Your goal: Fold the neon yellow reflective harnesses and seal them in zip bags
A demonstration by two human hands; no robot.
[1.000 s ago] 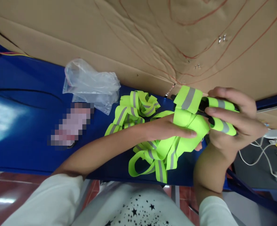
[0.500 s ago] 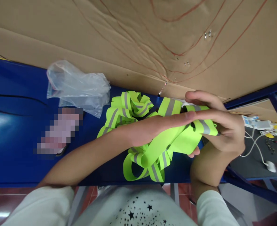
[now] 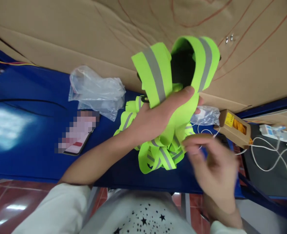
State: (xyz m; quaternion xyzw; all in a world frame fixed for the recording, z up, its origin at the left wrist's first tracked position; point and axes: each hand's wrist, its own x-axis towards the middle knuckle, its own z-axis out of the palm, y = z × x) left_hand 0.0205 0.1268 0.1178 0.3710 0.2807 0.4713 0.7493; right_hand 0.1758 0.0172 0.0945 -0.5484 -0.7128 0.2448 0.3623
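Left hand (image 3: pixel 153 120): closed round the neon-yellow reflective straps (image 3: pixel 158 71), with our thumb pressed across the bands.
Straps: two wide loops with grey stripes stand above our fist. The rest hangs beneath it in tangled loops, down to the blue table (image 3: pixel 24 97).
Right hand (image 3: pixel 211 169): blurred, fingers loosely spread, holding nothing we can make out. It is just beside the hanging loops, on their lower right.
Doing it well: we judge a firm left grip matters, so the upper loops stay flat. The right hand should take one loop at a time, not a bunch.
Risk: twisted bands could knot if we pull hard.
Around: a clear plastic bag (image 3: pixel 97 91) and a phone (image 3: pixel 77 133) lie to the left. A small cardboard box (image 3: pixel 234 126) and a white cable (image 3: pixel 267 159) lie to the right.
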